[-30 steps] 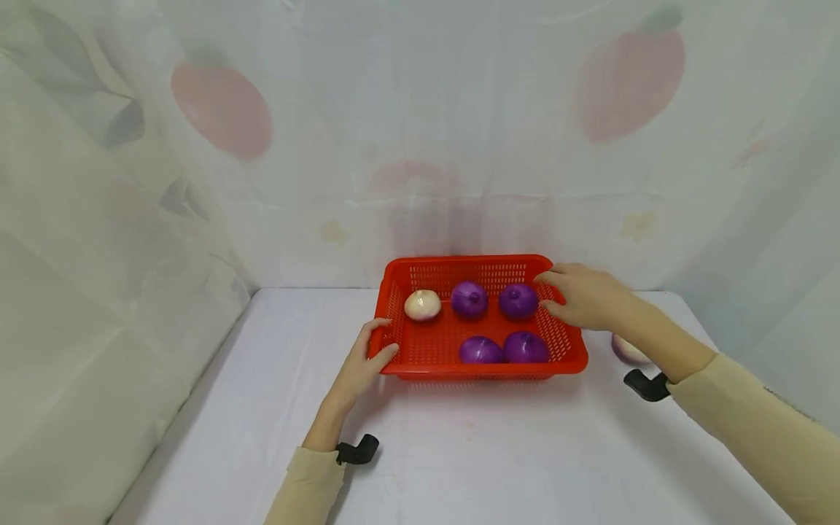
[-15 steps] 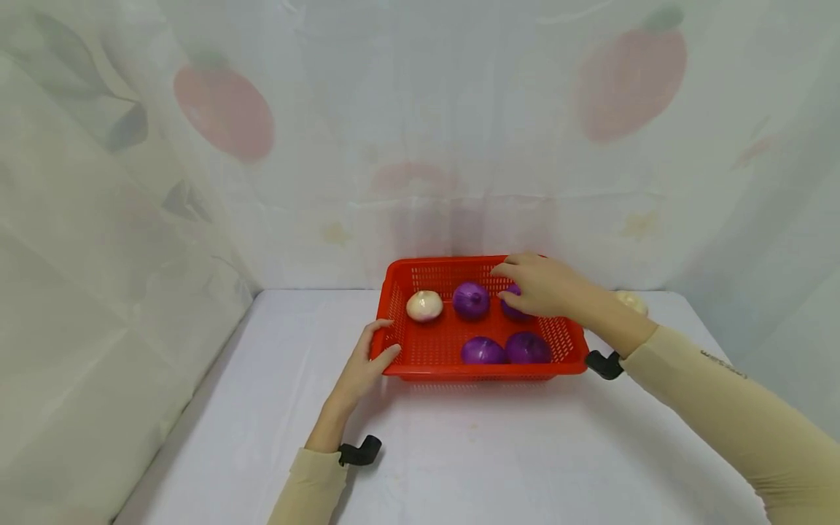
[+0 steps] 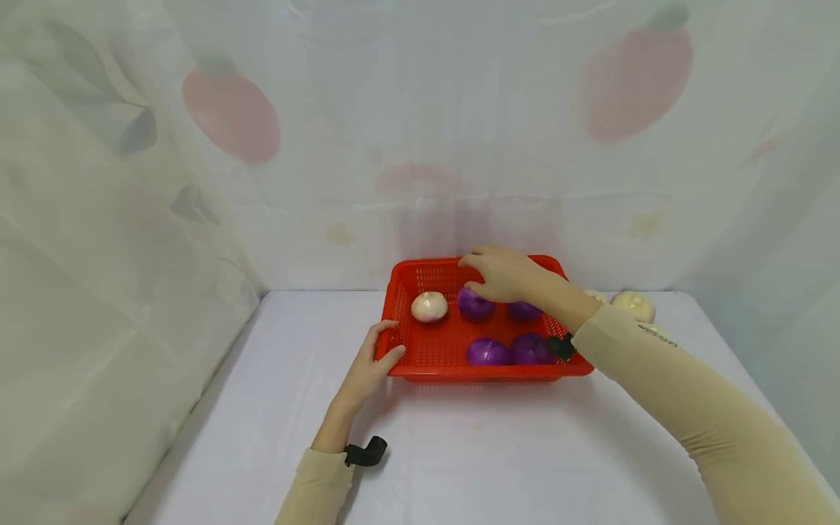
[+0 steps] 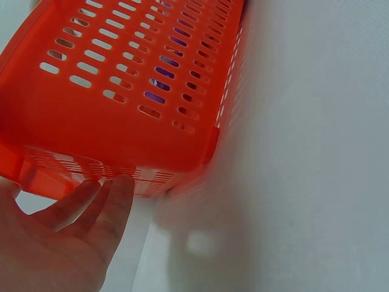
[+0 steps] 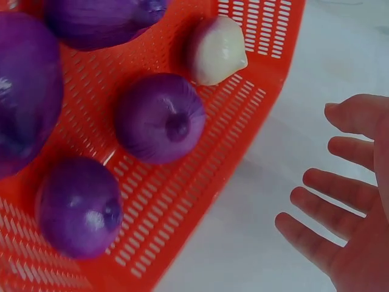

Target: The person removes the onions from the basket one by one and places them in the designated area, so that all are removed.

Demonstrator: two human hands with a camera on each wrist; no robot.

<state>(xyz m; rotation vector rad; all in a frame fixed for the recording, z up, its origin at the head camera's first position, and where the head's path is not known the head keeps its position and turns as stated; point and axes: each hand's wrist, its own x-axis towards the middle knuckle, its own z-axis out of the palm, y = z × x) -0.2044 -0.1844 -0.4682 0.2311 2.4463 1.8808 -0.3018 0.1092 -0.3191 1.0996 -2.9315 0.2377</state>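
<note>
A red plastic basket (image 3: 433, 370) with slotted walls stands on the white table. Inside lie several purple onions (image 5: 159, 118) and one white bulb (image 3: 429, 308) tinged purple, at the left end. My left hand (image 3: 367, 368) grips the basket's left end, its fingers against the wall below the rim in the left wrist view. Over the back of the basket reaches my right hand (image 3: 504, 275), fingers spread and holding nothing. It overlaps the top of a purple onion in the head view; the right wrist view shows it apart from the onions, beyond the rim.
On the table right of the basket lie more white bulbs (image 3: 634, 305), partly behind my right sleeve (image 3: 656, 372). A pale curtain (image 3: 420, 131) printed with faded fruit hangs behind the table and along its sides. Each wrist wears a black camera mount (image 3: 367, 452).
My right hand has moved left across the basket, from its right end to above the back middle onion. White bulbs at the right came into view behind the arm. My left hand keeps its place.
</note>
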